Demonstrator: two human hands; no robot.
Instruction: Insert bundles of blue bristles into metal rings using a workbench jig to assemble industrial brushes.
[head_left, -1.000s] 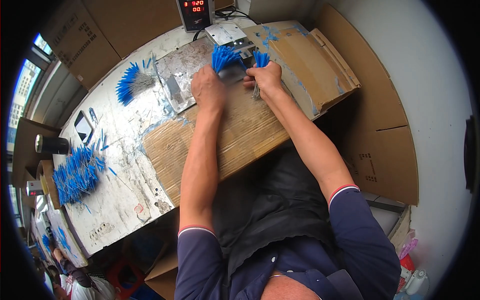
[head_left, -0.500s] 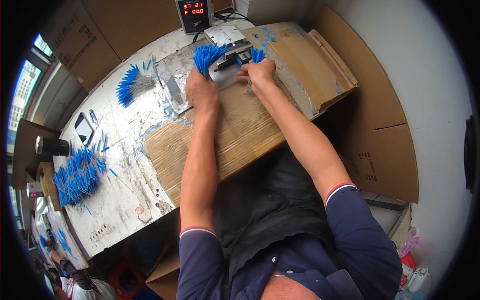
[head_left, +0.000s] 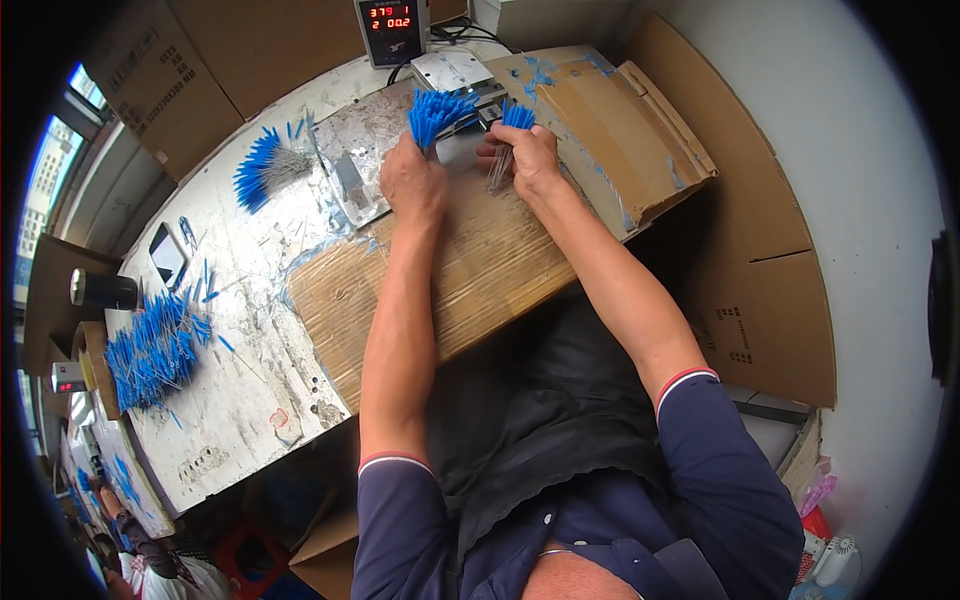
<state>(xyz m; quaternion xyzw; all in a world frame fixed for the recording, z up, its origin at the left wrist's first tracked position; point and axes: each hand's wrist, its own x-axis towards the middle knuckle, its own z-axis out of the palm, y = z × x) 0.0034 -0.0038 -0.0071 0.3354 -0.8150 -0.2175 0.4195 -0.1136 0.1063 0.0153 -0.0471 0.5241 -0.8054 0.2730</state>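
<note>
My left hand [head_left: 412, 182] is closed round a thick bunch of thin sticks with blue ends [head_left: 438, 115], the blue ends fanning out above the fist. Just to its right, my right hand [head_left: 537, 160] grips a smaller bunch of the same blue-ended sticks [head_left: 517, 116]. Their thin pale wire-like stems [head_left: 499, 172] hang below the fingers. Between and behind the two bunches stands a small metal fixture [head_left: 489, 113], partly covered by them. Both hands are above the far part of a cardboard sheet [head_left: 440, 270].
More blue-ended sticks lie in a pile [head_left: 262, 170] left of a metal plate [head_left: 350, 150], and in a bigger heap [head_left: 155, 350] nearer me. A phone [head_left: 167, 258] and black cup [head_left: 103, 290] are by them. A display box [head_left: 393, 32] stands behind; a cardboard box [head_left: 630, 135] sits right.
My left hand and its bunch have shifted right, closer to the right hand. The right hand has drawn slightly back and right, showing more of the pale stems. The display's red digits have changed.
</note>
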